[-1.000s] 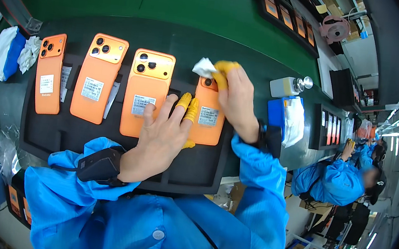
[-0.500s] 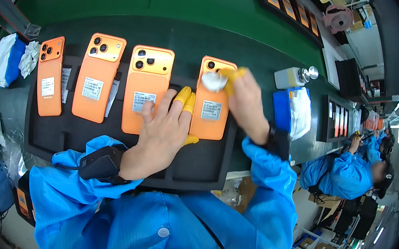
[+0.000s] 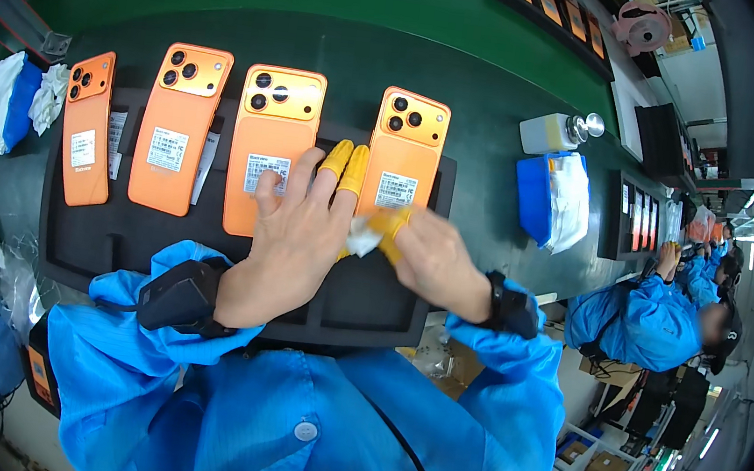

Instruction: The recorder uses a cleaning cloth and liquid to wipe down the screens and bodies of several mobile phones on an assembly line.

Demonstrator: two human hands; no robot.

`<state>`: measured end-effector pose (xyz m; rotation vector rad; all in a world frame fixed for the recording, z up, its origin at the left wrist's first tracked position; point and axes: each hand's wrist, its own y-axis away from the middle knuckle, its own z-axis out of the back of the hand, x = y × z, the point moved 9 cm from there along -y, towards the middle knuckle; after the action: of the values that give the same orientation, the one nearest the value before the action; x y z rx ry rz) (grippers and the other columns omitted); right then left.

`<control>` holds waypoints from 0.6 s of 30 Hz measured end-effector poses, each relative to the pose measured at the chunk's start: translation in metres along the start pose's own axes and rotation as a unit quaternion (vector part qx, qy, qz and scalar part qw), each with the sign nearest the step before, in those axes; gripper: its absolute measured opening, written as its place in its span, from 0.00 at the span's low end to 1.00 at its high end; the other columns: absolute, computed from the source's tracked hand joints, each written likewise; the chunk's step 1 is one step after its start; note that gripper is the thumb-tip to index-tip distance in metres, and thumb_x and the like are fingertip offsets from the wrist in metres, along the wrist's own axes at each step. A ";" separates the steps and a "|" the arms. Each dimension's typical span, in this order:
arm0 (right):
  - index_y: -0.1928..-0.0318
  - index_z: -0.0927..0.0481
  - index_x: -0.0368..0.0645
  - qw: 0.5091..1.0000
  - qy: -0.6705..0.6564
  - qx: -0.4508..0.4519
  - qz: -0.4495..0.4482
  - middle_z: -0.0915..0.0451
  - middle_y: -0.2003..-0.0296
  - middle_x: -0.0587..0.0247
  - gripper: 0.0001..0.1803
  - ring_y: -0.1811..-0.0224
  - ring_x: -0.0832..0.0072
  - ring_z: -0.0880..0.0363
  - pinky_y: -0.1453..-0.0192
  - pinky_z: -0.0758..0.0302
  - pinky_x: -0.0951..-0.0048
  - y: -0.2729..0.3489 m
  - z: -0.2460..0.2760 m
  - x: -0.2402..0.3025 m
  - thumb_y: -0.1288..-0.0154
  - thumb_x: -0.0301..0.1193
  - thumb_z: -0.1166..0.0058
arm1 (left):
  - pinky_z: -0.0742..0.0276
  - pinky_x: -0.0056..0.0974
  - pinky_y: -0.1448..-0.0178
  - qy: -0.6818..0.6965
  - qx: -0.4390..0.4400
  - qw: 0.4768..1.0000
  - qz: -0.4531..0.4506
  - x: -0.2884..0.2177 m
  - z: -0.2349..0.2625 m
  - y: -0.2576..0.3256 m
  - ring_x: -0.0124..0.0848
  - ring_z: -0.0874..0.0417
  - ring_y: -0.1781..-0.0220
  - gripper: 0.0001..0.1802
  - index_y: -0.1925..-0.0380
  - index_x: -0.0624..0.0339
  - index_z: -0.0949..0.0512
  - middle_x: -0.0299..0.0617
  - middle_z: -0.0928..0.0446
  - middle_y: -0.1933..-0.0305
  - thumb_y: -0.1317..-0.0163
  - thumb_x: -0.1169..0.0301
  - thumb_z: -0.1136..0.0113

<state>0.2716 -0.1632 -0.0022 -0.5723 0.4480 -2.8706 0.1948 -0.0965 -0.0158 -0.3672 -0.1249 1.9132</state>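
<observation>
Four orange phones lie in a row, backs up, with camera lenses at the far end and white labels. My left hand [image 3: 290,239] reaches between the two right phones, its fingers stretched out, two in yellow finger cots. Those two touch the left edge of the rightmost phone [image 3: 408,155]; the thumb is hidden. My right hand [image 3: 437,264], also in yellow finger cots, pinches a crumpled white wipe [image 3: 362,236] at that phone's near end. Left of my left hand lie the third phone [image 3: 272,147], the second phone [image 3: 175,117] and the leftmost phone [image 3: 89,125].
The phones rest on a black foam tray [image 3: 367,314] on a dark green table. A dispenser bottle [image 3: 549,134] with a metal top and a blue box of wipes [image 3: 535,198] stand at right. Another blue box [image 3: 23,110] sits at left. Blue-clad people [image 3: 639,324] work at far right.
My right hand has brought the wipe from the rightmost phone's camera area down to its near end, uncovering the lenses. My left hand stays at the phone's left edge. The view has shifted slightly.
</observation>
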 end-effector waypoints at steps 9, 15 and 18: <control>0.60 0.23 0.39 0.982 0.054 -0.171 -0.059 0.24 0.69 0.53 0.15 0.65 0.53 0.24 0.61 0.25 0.59 -0.072 0.048 -0.070 0.52 0.16 0.45 | 0.47 0.57 0.47 0.014 0.016 0.999 0.026 0.001 -0.002 -0.007 0.46 0.39 0.34 0.35 0.52 0.66 0.28 0.48 0.34 0.42 0.57 0.56 0.27; 0.65 0.21 0.40 0.999 0.003 -0.051 0.018 0.25 0.74 0.57 0.12 0.68 0.58 0.23 0.64 0.24 0.60 -0.043 0.018 -0.020 0.56 0.20 0.41 | 0.50 0.55 0.43 0.012 -0.044 0.999 0.029 0.003 0.013 -0.006 0.48 0.38 0.34 0.34 0.53 0.65 0.28 0.49 0.33 0.44 0.58 0.58 0.26; 0.70 0.22 0.40 0.998 -0.024 0.006 0.049 0.26 0.75 0.58 0.09 0.68 0.61 0.23 0.64 0.23 0.61 -0.023 0.004 -0.005 0.56 0.22 0.40 | 0.49 0.53 0.41 0.000 0.009 1.000 0.026 0.005 0.017 -0.002 0.44 0.37 0.35 0.38 0.43 0.61 0.29 0.46 0.33 0.43 0.56 0.61 0.27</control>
<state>0.2751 -0.1416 0.0073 -0.5995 0.4389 -2.7584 0.1895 -0.0900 -0.0006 -0.3615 -0.0994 1.9636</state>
